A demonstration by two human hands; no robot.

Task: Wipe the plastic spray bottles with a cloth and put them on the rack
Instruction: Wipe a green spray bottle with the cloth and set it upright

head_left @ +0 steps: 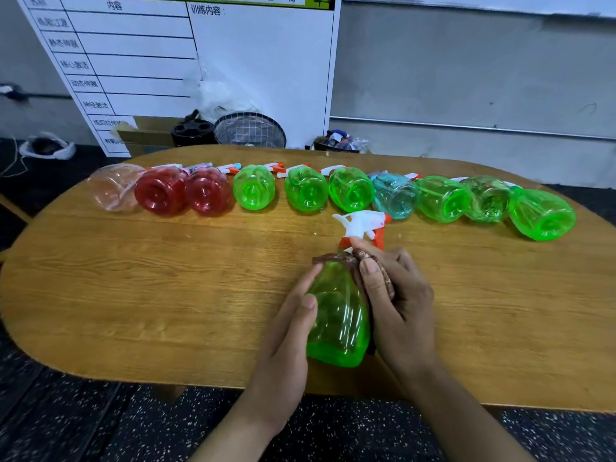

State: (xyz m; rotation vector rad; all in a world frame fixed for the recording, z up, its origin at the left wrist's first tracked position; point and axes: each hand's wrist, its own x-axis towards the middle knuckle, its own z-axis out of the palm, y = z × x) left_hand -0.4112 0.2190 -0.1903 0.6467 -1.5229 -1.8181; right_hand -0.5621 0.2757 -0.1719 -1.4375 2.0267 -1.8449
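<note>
Grip: our left hand (pixel 286 328) holds the translucent green plastic spray bottle (pixel 338 315) on its left side, fingers lying along the body, thumb on the front. Our right hand (pixel 396 295) has a brown patterned cloth (pixel 358 265) bunched under curled fingers, pressed to the bottle's shoulder & neck.
Held bottle: nearly upright, leaning a little, base low over the near part of the oval wooden table (pixel 133 295); we can't tell if the base touches the top. White trigger head w/ orange collar (pixel 363 225) points left, away from us.
Cloth: wraps the neck from the right; one end sticks out left of the neck, rest tucked betw. our right palm & the bottle wall.
Row: ten more spray bottles lie on their sides along the far edge, bases toward us, trigger heads away. L to R: one pale pink (pixel 115 186), two red (pixel 161 191), three green (pixel 255 187), one light blue (pixel 395 196), three more green (pixel 541 215). Neighbours touch or sit just beside each other.
Behind table: white board w/ a printed grid (pixel 133 61) leans on the grey wall; round wire basket (pixel 250 130), cardboard box (pixel 150 131), black holder (pixel 193 130) on the floor by it.
</note>
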